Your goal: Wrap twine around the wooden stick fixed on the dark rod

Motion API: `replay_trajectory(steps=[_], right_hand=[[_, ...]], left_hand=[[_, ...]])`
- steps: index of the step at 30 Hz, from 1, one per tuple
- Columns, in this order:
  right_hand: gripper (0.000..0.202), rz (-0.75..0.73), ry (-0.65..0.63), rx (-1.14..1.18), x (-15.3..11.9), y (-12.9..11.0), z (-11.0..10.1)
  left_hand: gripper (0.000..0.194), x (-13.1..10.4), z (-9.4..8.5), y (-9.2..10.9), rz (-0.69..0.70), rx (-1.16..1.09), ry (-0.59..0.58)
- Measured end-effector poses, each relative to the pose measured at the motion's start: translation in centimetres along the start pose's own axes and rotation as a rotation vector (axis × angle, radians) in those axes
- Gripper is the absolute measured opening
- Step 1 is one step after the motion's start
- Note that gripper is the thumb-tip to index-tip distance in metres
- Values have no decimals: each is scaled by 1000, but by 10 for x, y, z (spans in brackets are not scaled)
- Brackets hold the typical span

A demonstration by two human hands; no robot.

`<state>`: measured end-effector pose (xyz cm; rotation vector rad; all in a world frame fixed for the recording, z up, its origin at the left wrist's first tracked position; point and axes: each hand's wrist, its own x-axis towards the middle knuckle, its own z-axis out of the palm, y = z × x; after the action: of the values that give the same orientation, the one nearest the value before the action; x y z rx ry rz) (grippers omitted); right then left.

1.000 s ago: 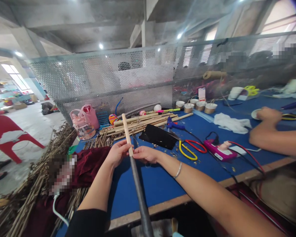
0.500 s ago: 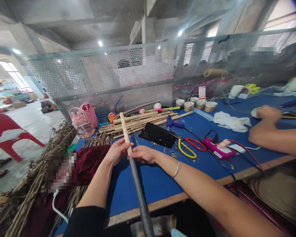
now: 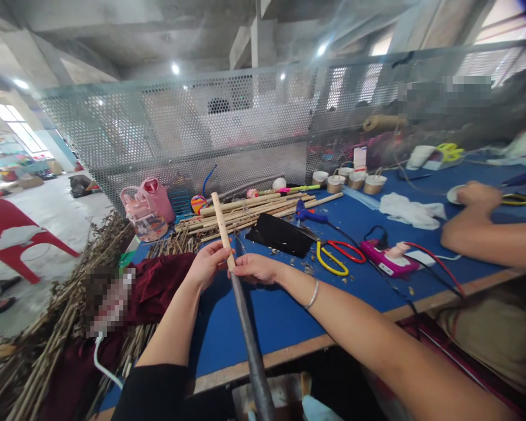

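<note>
A pale wooden stick point(image 3: 220, 221) rises tilted between my hands over the blue table. At its lower end it meets a dark grey rod point(image 3: 248, 336) that runs down past the table's front edge; I cannot tell whether the two are one piece. My left hand point(image 3: 208, 268) is closed on the pale part from the left. Just below, my right hand point(image 3: 258, 269) pinches the stick from the right, near where the colour changes. More pale sticks point(image 3: 263, 211) lie in a heap behind it. A black flat piece point(image 3: 280, 237) and scissors point(image 3: 333, 260) with yellow and red handles lie to the right.
A blue glue gun point(image 3: 309, 213), a magenta power strip point(image 3: 388, 260) with cables, and white gloves point(image 3: 412, 210) lie rightward. Small cups point(image 3: 335, 184) stand behind. A co-worker's arm point(image 3: 491, 234) reaches in at right. Dry stalks point(image 3: 61, 310) and a pink bottle point(image 3: 151, 204) are left.
Both hands keep their hold on the stick. The stick's top has shifted slightly left and towards me a little; small holes or marks now show on its pale face. The view has tilted slightly.
</note>
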<state>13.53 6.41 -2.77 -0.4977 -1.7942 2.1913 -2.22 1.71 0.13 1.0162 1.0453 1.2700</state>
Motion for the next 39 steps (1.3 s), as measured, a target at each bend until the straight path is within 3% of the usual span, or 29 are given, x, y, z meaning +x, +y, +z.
replay_trajectory(steps=[3,6,12,16,22,26,29,32,35,39], right_hand=[[43,30,19,-22,0,-1,0],[46,36,2,-41,-2,-4,1],[42,-114,3,-270,-14,-23,8],[42,-161,24,-305,-18,-29,13],[47,-118,-139,-237,-13,-18,9],[47,-167,-94,-226,-8,-13,10],[47,-123,-58,-256,-7,-11,8],[45,-59,-76,-281,-7,-10,6],[44,-85,-77,-278,-8,-10,5],[44,-69,-40,-282,-7,-11,7]], left_hand=[[34,2,1,-2,33,47,58],[35,1,3,-1,33,51,29],[33,-7,8,4,171,-53,-39],[31,-9,8,6,252,3,-24],[42,-12,8,8,89,-35,-128],[41,-10,8,6,135,4,-71],[37,-7,5,6,126,108,-14],[43,-6,2,6,68,108,-47],[45,-6,2,5,49,33,-65],[36,-4,1,2,120,95,32]])
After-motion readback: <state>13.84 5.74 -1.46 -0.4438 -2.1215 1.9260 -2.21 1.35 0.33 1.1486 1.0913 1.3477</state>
